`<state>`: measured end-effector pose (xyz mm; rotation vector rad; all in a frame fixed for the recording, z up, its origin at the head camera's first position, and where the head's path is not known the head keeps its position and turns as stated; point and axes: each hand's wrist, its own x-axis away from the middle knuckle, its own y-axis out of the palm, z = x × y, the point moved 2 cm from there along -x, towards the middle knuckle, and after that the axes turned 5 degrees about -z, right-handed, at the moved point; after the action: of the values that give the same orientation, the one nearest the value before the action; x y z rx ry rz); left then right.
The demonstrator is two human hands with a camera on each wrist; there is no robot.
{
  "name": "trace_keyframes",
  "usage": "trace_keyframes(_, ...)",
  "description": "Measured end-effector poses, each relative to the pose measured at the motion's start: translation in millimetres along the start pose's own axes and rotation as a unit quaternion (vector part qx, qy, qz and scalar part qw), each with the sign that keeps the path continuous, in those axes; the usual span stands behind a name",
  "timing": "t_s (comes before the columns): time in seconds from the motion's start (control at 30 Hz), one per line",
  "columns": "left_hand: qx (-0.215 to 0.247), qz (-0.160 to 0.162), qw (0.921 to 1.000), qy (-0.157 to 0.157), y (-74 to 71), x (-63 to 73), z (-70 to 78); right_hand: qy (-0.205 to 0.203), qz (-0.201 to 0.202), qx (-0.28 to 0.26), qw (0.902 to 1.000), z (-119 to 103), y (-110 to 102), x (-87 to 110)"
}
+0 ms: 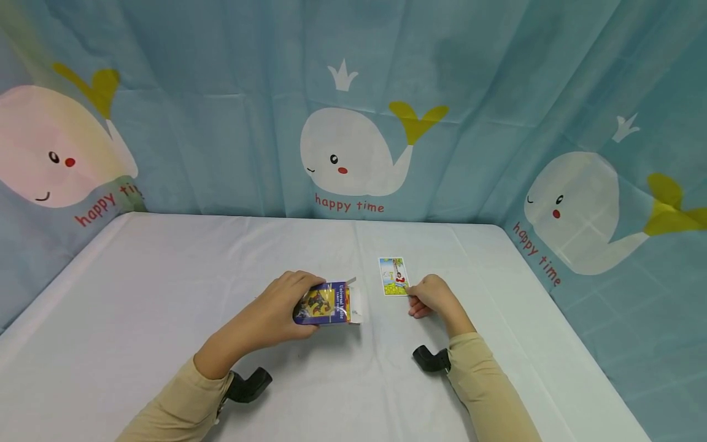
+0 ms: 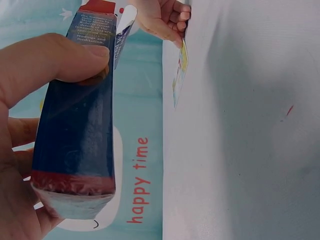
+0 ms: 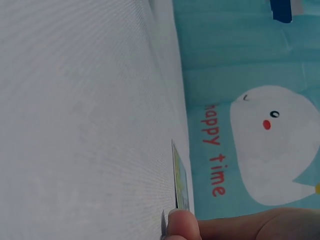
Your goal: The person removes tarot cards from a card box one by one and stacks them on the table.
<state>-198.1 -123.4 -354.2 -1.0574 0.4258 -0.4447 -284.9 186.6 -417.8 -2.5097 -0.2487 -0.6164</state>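
Observation:
My left hand [image 1: 282, 307] grips a blue tarot card box [image 1: 323, 304] above the table, thumb along one narrow side in the left wrist view. The box's end flap [image 1: 356, 304] stands open toward the right. With thumb and fingers, my right hand [image 1: 433, 296] pinches the near right corner of a single picture card [image 1: 393, 276]. The card shows a bright yellow, blue and red illustration and lies low over the cloth, face up. In the right wrist view the card [image 3: 181, 177] appears nearly edge-on beyond the thumb tip.
A white cloth covers the table [image 1: 166, 294]. Behind and beside it hangs a blue curtain [image 1: 221, 123] printed with whales and the words "happy time". Black curved pieces [image 1: 250, 385] stick out at both sleeve cuffs.

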Motion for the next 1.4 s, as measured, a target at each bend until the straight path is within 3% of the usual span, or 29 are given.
trace_keyframes(0.47,0.001,-0.002,1.0000,0.001,-0.9,0.1,0.5,-0.002,0.000,0.010,0.9999,-0.5,-0.3,0.2)
trace_keyframes(0.7,0.001,-0.004,1.0000,0.000,-1.0,-0.6,1.2,-0.021,-0.017,-0.023,0.9994,0.1,-7.6,1.3)
trace_keyframes(0.9,0.002,-0.002,1.0000,-0.002,-0.4,0.6,1.2,-0.063,0.034,-0.012,0.9973,-9.2,-10.9,11.0)
trace_keyframes(1.13,0.001,0.003,1.0000,-0.001,-0.9,2.6,-0.1,-0.135,0.053,0.003,0.9894,-31.2,-2.3,35.0)
trace_keyframes(1.27,0.004,0.011,0.9999,0.008,-0.3,1.6,-0.3,-0.184,0.070,-0.020,0.9802,-45.5,2.5,56.5)
trace_keyframes(1.4,0.004,0.013,0.9999,0.011,0.1,1.4,-1.0,-0.201,0.062,-0.048,0.9765,-51.2,13.5,70.1)
